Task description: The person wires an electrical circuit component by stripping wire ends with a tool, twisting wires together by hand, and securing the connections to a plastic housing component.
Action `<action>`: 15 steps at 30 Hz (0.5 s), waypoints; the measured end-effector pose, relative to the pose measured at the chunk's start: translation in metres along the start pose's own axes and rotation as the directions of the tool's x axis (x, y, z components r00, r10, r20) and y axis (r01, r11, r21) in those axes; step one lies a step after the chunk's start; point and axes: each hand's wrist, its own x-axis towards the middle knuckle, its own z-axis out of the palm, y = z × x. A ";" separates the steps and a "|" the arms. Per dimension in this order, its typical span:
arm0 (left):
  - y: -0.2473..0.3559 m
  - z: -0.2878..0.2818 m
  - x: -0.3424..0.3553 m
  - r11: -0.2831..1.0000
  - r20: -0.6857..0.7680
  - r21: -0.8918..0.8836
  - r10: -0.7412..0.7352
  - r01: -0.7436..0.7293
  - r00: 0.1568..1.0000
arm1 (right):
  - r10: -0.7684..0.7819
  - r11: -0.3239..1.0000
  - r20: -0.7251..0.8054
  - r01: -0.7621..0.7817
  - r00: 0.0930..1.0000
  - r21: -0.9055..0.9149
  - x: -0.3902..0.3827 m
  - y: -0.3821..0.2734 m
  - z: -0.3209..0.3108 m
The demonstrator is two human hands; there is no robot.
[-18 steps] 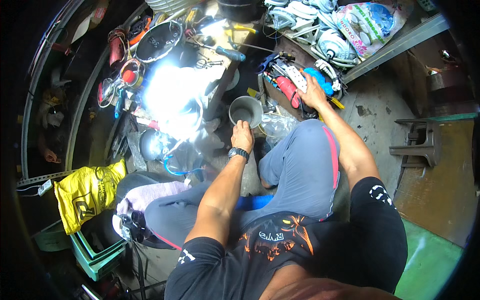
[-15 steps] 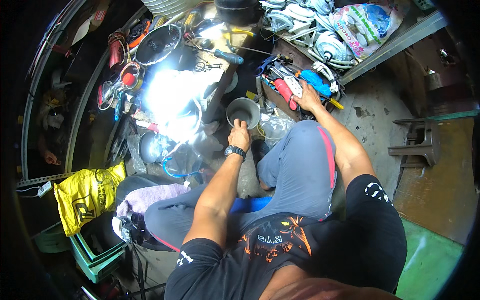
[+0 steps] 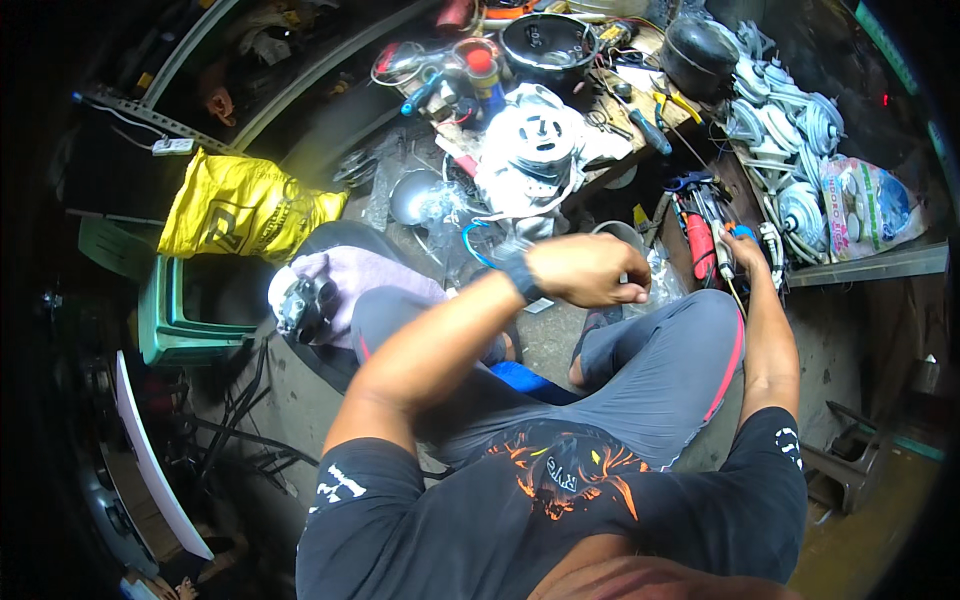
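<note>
A seated person's right hand [image 3: 742, 250] reaches out to a cluster of hand tools [image 3: 705, 225] on the workshop floor, the fingers resting among red and blue handles; whether they have closed on one cannot be told, since the grip is small and partly hidden. The tools lie fanned just beside the right knee, apparently kept within arm's reach of the low seat. The left hand [image 3: 585, 270] is lifted in front of the chest, fingers curled into a loose fist with a dark wristwatch [image 3: 522, 277] at the wrist; something small may sit inside the curl, but that cannot be made out. Just behind it, part-hidden, stands a grey metal cup [image 3: 622, 236] (probably a catch-all for small parts, judging by its spot close to the knees). Farther out, a white electric motor housing [image 3: 540, 145] sits brightly lit on a low desk [image 3: 640, 150], with a blue looped wire [image 3: 475, 245] trailing below it, a red-capped spray can [image 3: 485, 75], and a black round pot [image 3: 548, 42] beyond. To the right, a row of white motor parts [image 3: 785, 130] is stacked along a ledge beside a printed plastic bag [image 3: 865, 205]. At left, a yellow bag [image 3: 240, 205] rests above a green crate [image 3: 175, 310].
</note>
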 end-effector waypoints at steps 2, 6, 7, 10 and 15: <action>0.004 -0.063 -0.041 0.979 0.024 -0.181 0.098 -0.092 0.995 | -0.098 0.969 -0.193 0.049 0.976 -0.242 0.005 0.011 -0.025; -0.123 -0.137 -0.108 0.895 -0.619 -0.150 -0.416 0.420 0.666 | -0.365 0.926 -0.181 0.336 0.913 -0.173 -0.022 -0.072 -0.030; -0.165 -0.138 -0.113 0.833 -0.798 -0.127 -0.409 0.539 0.443 | -0.431 0.899 -0.130 0.414 0.893 -0.140 -0.040 -0.102 -0.028; -0.233 -0.132 -0.084 0.656 -0.849 -0.209 -0.490 0.725 0.198 | -0.616 0.781 -0.027 0.606 0.787 -0.151 -0.101 -0.170 -0.034; -0.238 -0.117 -0.025 0.571 -0.883 -0.131 -0.439 0.810 0.166 | -0.738 0.665 -0.027 0.719 0.674 -0.204 -0.189 -0.243 -0.019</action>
